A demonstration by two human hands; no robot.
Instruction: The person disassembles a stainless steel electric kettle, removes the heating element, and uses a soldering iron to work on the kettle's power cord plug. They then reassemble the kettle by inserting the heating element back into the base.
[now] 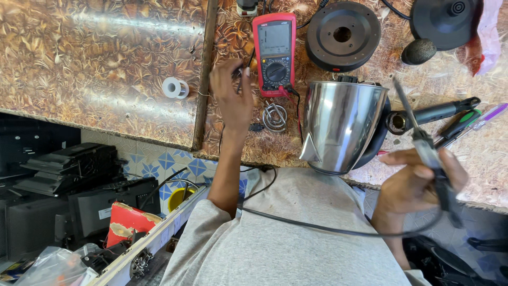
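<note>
Closest to the person, their right hand (418,182) has its fingers wrapped round the handle of a soldering iron (428,153), tip pointing up and away, its black cord (317,228) looping across their lap. Just past that, a steel kettle (341,130) lies on its side at the worktop (106,63) edge, base end turned away from them, so it's already opened up but nowhere near back together. Left hand (233,98) is reaching out, fingers pinching what looks like a thin probe lead, hard to tell exactly, right beside a red multimeter (275,53). A coiled heating element (274,117) sits loose between meter and kettle. Further back, the round kettle base (343,35) and black lid (444,21); off left, a solder spool (174,88). Nothing's being soldered yet.
</note>
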